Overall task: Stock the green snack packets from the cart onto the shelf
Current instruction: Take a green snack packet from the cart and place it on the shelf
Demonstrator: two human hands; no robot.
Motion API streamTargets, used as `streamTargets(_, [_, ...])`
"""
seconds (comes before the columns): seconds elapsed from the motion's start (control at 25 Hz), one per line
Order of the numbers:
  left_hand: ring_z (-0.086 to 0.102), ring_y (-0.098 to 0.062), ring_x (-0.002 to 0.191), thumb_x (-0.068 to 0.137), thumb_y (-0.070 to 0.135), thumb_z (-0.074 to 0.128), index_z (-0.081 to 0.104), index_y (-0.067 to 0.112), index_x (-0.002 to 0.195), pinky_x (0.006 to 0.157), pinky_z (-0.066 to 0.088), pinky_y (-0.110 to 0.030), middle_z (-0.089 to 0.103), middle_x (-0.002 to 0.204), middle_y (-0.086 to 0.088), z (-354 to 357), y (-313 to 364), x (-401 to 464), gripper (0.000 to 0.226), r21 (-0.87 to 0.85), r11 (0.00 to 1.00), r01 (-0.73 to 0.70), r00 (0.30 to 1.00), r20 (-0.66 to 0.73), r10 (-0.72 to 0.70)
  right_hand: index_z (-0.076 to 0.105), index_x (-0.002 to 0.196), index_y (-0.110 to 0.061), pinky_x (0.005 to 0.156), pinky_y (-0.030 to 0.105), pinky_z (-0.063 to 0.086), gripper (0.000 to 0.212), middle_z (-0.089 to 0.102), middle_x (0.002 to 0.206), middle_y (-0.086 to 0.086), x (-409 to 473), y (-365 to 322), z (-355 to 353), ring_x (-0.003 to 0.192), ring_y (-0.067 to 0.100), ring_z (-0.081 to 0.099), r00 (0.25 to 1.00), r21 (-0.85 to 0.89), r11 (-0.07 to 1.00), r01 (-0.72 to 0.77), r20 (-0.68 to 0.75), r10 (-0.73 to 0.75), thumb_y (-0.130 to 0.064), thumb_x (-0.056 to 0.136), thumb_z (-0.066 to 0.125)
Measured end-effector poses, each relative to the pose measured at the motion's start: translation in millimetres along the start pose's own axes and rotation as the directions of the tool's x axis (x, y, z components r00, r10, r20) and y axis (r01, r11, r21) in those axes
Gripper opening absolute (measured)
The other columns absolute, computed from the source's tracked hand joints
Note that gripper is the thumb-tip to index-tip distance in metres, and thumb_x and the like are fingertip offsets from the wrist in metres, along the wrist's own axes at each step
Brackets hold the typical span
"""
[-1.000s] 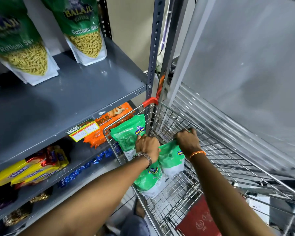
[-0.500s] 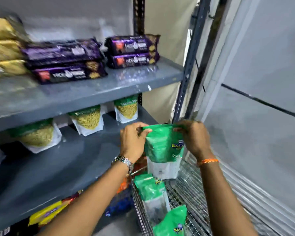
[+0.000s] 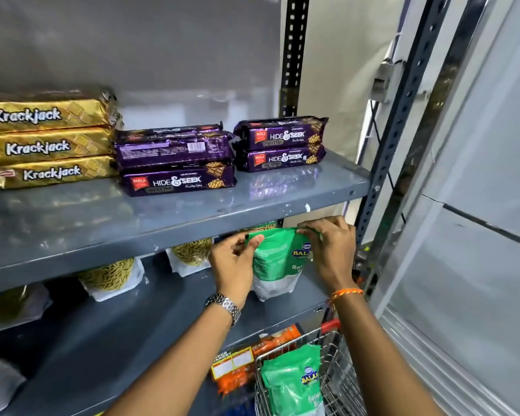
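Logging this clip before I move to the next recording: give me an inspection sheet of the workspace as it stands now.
Surface: grey middle shelf, bare at its front.
Job's things: green packet upright at the shelf's right end, held by its top corners; whether its base rests on the shelf cannot be told. Another green packet in the cart.
Clutter: Krackjack packs and Hide & Seek packs stacked on the upper shelf; sev packets at the back of the middle shelf.
Grippers: left hand and right hand both pinch the packet.
Cables: nothing seen.
Surroundings: wire cart below right; pale wall panel to the right.
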State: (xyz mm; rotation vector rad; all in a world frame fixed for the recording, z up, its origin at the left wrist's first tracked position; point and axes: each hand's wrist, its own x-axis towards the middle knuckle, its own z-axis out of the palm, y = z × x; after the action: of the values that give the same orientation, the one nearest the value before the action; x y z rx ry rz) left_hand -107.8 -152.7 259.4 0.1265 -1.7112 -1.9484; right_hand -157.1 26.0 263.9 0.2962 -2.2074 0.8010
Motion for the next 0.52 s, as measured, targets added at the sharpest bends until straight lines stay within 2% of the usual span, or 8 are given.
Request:
streamTargets(0.08, [0.06,0.011,0.057,0.08,0.004,0.076,0.072,0.025,0.078,0.06,0.048,-0.009,0.072,0.063,0.022,1.2,-13.9,9.6,0.022,-0.009,0.999,0.041,0.999,-0.032,-0.041,0.077,0.097,-0.029,0.083,0.047,0.05,0.014,0.077,0.094,-0.01,0.6,9.9,12.4,0.092,0.019,0.057,0.998,0.057,0.998,0.019,0.066,-0.023,-0.029,0.084,0.073])
streamTargets(0.16, [0.061,0.012,0.063,0.085,0.001,0.07,0.068,0.021,0.082,0.067,0.049,-0.01,0.073,0.068,0.02,0.7,-26.0,20.3,0.021,-0.061,0.996,0.064,0.997,-0.047,-0.067,0.063,0.123,-0.027,0.095,0.037,0.052,0.046,0.066,0.12,-0.006,1.0,23.7,23.1,0.104,0.01,0.053,0.981,0.249,0.956,-0.154,0.154,0.118,-0.02,0.081,0.078])
streamTargets(0.24, [0.064,0.004,0.081,0.088,-0.003,0.064,0.064,0.014,0.096,0.083,0.05,-0.019,0.074,0.091,0.009,0.2,-41.2,27.5,0.019,-0.095,0.987,0.127,0.991,-0.033,-0.131,0.039,0.144,-0.018,0.105,0.033,0.051,0.072,0.05,0.137,0.0,0.2,39.3,32.4,0.118,0.011,0.052,0.867,0.508,0.703,-0.498,0.311,0.39,0.001,0.083,0.072])
streamTargets(0.32, [0.062,-0.011,0.097,0.088,-0.01,0.06,0.056,0.001,0.122,0.094,0.05,-0.026,0.065,0.116,-0.013,0.2,-55.5,25.6,0.036,-0.088,0.974,0.206,0.978,0.018,-0.206,0.03,0.15,-0.01,0.112,0.046,0.045,0.071,0.049,0.146,0.015,-9.6,53.5,46.4,0.134,0.028,0.049,0.719,0.521,0.495,-0.695,0.489,0.495,0.02,0.089,0.049])
streamTargets(0.36, [0.061,-0.012,0.099,0.089,-0.012,0.058,0.051,-0.002,0.131,0.094,0.051,-0.023,0.061,0.124,-0.018,-1.0,-62.6,21.7,0.044,-0.083,0.966,0.246,0.969,0.041,-0.244,0.028,0.151,-0.007,0.11,0.043,0.047,0.07,0.048,0.149,0.019,-18.3,59.9,55.0,0.136,0.032,0.048,0.671,0.451,0.5,-0.739,0.561,0.486,0.024,0.089,0.04])
streamTargets(0.44, [0.061,-0.014,0.111,0.092,-0.009,0.055,0.043,0.002,0.142,0.096,0.05,-0.019,0.054,0.142,-0.018,-1.6,-77.6,11.5,0.053,-0.089,0.941,0.327,0.944,0.073,-0.322,0.028,0.153,-0.003,0.08,0.021,0.057,0.073,0.047,0.149,0.015,-34.2,65.8,70.4,0.121,0.026,0.054,0.599,0.343,0.538,-0.77,0.68,0.423,0.025,0.086,0.038])
streamTargets(0.48, [0.055,-0.017,0.126,0.094,-0.003,0.055,0.036,0.007,0.148,0.105,0.045,-0.023,0.044,0.153,-0.014,-1.6,-85.8,4.6,0.058,-0.067,0.926,0.372,0.927,0.079,-0.367,0.029,0.153,-0.002,0.067,0.015,0.051,0.075,0.048,0.145,0.012,-39.9,66.1,77.7,0.116,0.023,0.054,0.569,0.324,0.536,-0.779,0.725,0.389,0.021,0.082,0.043])
streamTargets(0.52, [0.043,-0.019,0.141,0.097,0.004,0.054,0.027,0.011,0.154,0.114,0.037,-0.029,0.033,0.16,-0.008,0.0,-94.9,-2.5,0.063,-0.011,0.907,0.421,0.906,0.059,-0.419,0.031,0.152,-0.002,0.065,0.013,0.046,0.076,0.049,0.146,0.011,-44.9,69.3,85.2,0.12,0.023,0.054,0.551,0.319,0.535,-0.782,0.756,0.353,0.016,0.079,0.046])
